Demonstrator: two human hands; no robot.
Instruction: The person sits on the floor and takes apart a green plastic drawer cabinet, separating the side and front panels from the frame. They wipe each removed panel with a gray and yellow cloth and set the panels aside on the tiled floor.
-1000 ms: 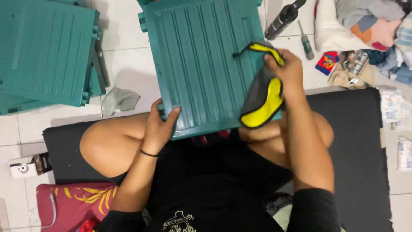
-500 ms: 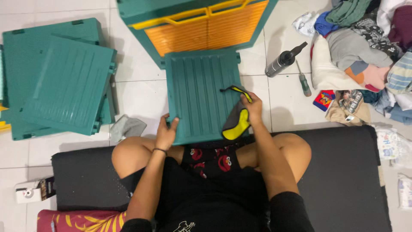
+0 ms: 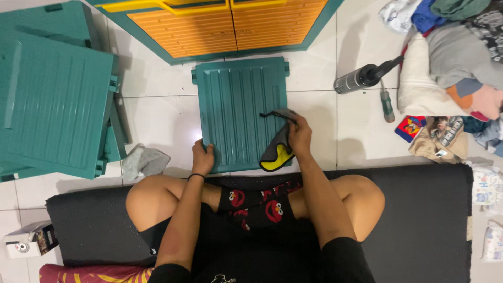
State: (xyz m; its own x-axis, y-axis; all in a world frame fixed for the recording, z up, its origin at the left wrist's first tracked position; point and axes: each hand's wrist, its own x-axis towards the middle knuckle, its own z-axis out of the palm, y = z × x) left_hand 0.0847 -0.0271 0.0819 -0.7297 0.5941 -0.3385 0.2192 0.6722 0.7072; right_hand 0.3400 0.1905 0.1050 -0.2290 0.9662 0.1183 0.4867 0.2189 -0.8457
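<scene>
The teal panel (image 3: 238, 112) lies flat on the white tiled floor (image 3: 157, 112), just ahead of the person's crossed legs. The left hand (image 3: 203, 159) grips its near left corner, while the right hand (image 3: 298, 135) clutches a grey-and-yellow cloth (image 3: 276, 152) against its right side.

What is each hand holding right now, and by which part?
The right hand holds a grey and yellow cloth by its upper end, against the teal panel. The left hand grips the panel's bottom left edge.
</scene>
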